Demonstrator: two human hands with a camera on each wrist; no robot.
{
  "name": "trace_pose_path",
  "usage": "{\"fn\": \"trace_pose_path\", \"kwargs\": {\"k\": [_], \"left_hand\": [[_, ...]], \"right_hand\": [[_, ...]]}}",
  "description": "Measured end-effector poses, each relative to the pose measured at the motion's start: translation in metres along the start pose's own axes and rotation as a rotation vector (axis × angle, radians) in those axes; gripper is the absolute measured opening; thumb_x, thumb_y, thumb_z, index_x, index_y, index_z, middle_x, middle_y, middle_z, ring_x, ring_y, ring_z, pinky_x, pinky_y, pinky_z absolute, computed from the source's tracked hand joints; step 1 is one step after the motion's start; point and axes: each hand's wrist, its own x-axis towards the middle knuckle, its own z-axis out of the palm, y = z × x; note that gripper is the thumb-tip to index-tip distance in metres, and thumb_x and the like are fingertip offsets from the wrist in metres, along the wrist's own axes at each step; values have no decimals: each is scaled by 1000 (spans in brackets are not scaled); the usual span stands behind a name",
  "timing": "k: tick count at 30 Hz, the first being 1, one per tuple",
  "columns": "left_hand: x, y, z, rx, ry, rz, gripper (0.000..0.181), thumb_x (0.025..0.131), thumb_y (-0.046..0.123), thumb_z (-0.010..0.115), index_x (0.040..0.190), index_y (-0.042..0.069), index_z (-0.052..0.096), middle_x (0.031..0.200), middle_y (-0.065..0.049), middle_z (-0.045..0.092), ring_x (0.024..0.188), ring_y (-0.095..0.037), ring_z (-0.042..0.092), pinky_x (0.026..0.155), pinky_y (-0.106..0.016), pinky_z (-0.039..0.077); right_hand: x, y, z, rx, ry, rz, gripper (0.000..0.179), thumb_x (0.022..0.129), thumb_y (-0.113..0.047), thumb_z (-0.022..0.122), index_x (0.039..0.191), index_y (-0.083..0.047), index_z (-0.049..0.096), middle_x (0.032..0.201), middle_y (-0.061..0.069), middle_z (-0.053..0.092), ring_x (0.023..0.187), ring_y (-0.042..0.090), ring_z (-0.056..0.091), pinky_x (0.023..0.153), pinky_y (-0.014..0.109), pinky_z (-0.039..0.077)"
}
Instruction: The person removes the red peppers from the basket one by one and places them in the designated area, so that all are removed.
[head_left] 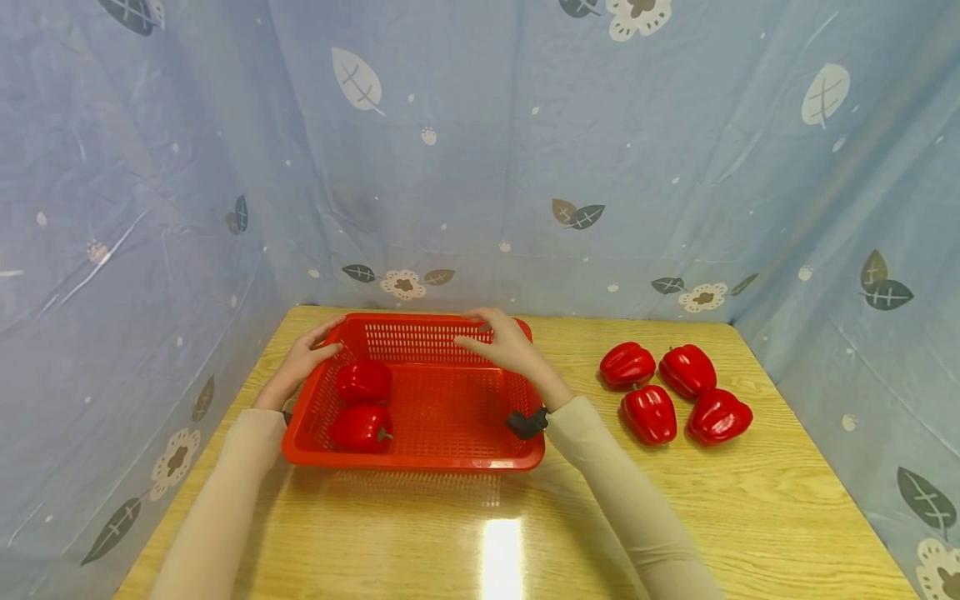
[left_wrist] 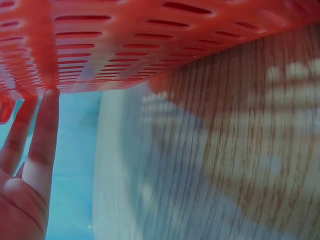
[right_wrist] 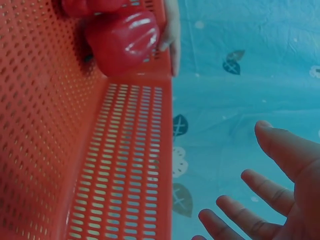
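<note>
A red plastic basket [head_left: 450,462] with slotted walls stands on the table, two red bell peppers [head_left: 364,382] lying at its left end. My left hand [head_left: 303,357] holds the basket's left side, thumb over the rim. In the left wrist view its fingers [left_wrist: 46,125] lie straight against the outer wall. My right hand [head_left: 504,340] hovers over the basket's right part, thumb and fingers spread apart with nothing between them. The right wrist view shows this hand [right_wrist: 280,195] apart from the basket's far rim.
Several red bell peppers [head_left: 648,414] lie in a group on the wooden table [head_left: 750,517], right of the basket. A blue curtain [head_left: 480,167] with leaf and flower prints hangs behind and along both sides of the table.
</note>
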Motion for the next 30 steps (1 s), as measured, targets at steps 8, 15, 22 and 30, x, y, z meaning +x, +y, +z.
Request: {"fn": "trace_pose_path", "kwargs": {"k": [8, 15, 22, 30], "left_hand": [[-1, 0, -1, 37, 8, 6, 56, 94, 9, 51, 145, 5, 28, 142, -28, 33, 97, -10, 58, 69, -23, 54], [0, -2, -1, 26, 0, 11, 57, 94, 9, 51, 146, 4, 26, 139, -30, 34, 93, -10, 60, 68, -24, 55], [-1, -2, -1, 40, -7, 32, 58, 94, 9, 51, 146, 3, 26, 140, -30, 34, 96, -8, 57, 69, -22, 54], [-2, 1, -1, 22, -3, 24, 57, 94, 10, 51, 146, 4, 27, 141, -29, 33, 97, -8, 57, 70, -23, 54]], "right_hand": [[7, 0, 16, 2, -40, -2, 50, 86, -31, 66, 127, -6, 54, 128, 11, 52, 114, 31, 50, 96, 45, 42], [12, 2, 29, -12, -66, 11, 54, 85, -35, 66, 128, -6, 52, 128, 12, 51, 116, 32, 49, 96, 45, 42], [15, 2, 38, -33, -81, 34, 52, 85, -37, 65, 128, -9, 53, 126, 9, 52, 116, 27, 50, 96, 40, 42], [21, 0, 49, -30, -111, 37, 55, 85, -37, 65, 130, -8, 51, 128, 10, 51, 118, 26, 48, 98, 40, 40]]}}
